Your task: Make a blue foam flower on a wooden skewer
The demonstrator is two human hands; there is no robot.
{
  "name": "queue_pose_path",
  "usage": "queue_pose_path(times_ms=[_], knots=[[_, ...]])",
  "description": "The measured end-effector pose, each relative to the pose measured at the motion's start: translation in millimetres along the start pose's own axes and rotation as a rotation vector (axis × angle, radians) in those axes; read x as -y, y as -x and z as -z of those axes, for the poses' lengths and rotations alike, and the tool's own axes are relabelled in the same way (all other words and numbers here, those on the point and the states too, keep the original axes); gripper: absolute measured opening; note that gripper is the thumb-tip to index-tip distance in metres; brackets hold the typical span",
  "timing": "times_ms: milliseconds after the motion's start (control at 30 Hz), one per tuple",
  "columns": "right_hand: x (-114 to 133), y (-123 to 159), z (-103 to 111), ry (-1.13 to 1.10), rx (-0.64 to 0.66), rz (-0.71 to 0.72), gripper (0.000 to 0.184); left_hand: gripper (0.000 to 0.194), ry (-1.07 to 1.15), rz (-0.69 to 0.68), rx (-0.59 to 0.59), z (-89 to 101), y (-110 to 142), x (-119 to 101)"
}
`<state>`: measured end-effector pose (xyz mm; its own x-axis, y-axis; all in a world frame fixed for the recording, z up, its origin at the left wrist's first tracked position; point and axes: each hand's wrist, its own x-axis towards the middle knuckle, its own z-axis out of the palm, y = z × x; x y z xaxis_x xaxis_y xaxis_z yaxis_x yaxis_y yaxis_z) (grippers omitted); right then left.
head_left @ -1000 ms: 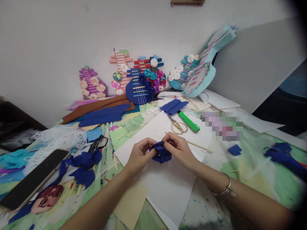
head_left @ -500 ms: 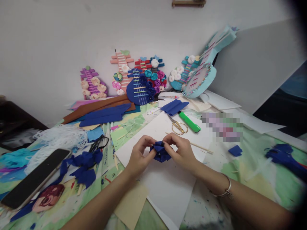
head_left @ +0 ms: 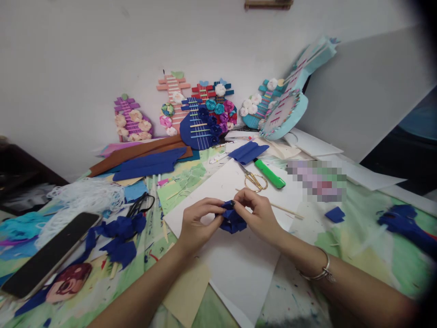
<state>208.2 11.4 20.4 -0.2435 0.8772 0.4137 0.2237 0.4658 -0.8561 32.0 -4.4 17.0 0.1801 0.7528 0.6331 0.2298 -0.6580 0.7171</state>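
A dark blue crepe paper flower is held above the white sheet between both hands. My left hand pinches its left edge with thumb and fingers. My right hand is closed on its upper right edge, thumb and index finger pressed together. Just beyond the hands lie gold-handled scissors and a green utility knife. A thin wooden stick lies on the sheet, partly behind my right hand.
Paper-flowered model instruments lean along the wall. At left are a phone, white cord and blue paper scraps. Folded blue paper lies behind the scissors. A small blue piece rests at right.
The flower has turned slightly and shifted a little to the right. My left fingers have straightened and lowered around its edge; my right hand has barely moved.
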Motion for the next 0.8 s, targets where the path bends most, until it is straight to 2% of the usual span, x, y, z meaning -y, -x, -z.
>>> queue_pose_path(times_ms=[367,433,533,667,800], knots=[[6.0,3.0,2.9,0.077,0.09,0.222,0.003,0.004,-0.081,0.201,-0.072,0.0,1.4,0.8],[5.0,3.0,2.0,0.09,0.089,0.246,0.011,0.004,-0.091,0.234,-0.081,0.3,2.3,2.0],[1.8,2.9,-0.1,0.088,0.077,0.217,0.015,0.005,-0.092,0.249,-0.09,0.8,3.3,3.3],[-1.3,1.3,-2.0,-0.013,0.087,0.08,0.015,0.005,-0.095,0.233,-0.087,0.4,3.0,2.5],[-2.4,0.3,-3.2,0.025,0.051,0.075,0.013,0.01,-0.119,0.245,-0.114,-1.9,2.3,-0.1]])
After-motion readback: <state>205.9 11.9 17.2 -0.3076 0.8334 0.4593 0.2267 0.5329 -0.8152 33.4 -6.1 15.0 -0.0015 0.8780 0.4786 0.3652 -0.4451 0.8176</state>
